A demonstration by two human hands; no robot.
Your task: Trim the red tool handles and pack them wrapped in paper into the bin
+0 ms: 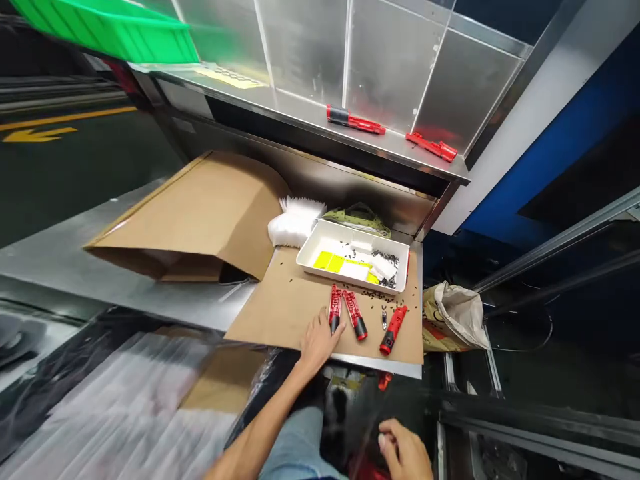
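**Left hand at two red plastic parts on a cardboard sheet**

A stainless steel shelf [320,113] is seen across the top of the frame, with two further red parts [356,121] laid on it. A green plastic crate [100,27] is blurred at upper left. Left of centre, a brown paper bag [190,220] is laid on its side, with a white fluffy bundle [295,223] pushed against it. A paper sack [453,317] is seen at right.

A white tray [320,235] is placed at the far edge of the sheet; yellow pieces [327,261], white pieces [356,270] and small black parts [387,259] are held in it.

The two red parts are lying at lower centre, below the tray. The fingers of the left hand [316,341] are held loosely together, tips against one part's black end; no grip can be made out. A third red part [393,330] is lying just beyond. The right hand [404,450] is curled at lower right; whether anything is pinched cannot be told.
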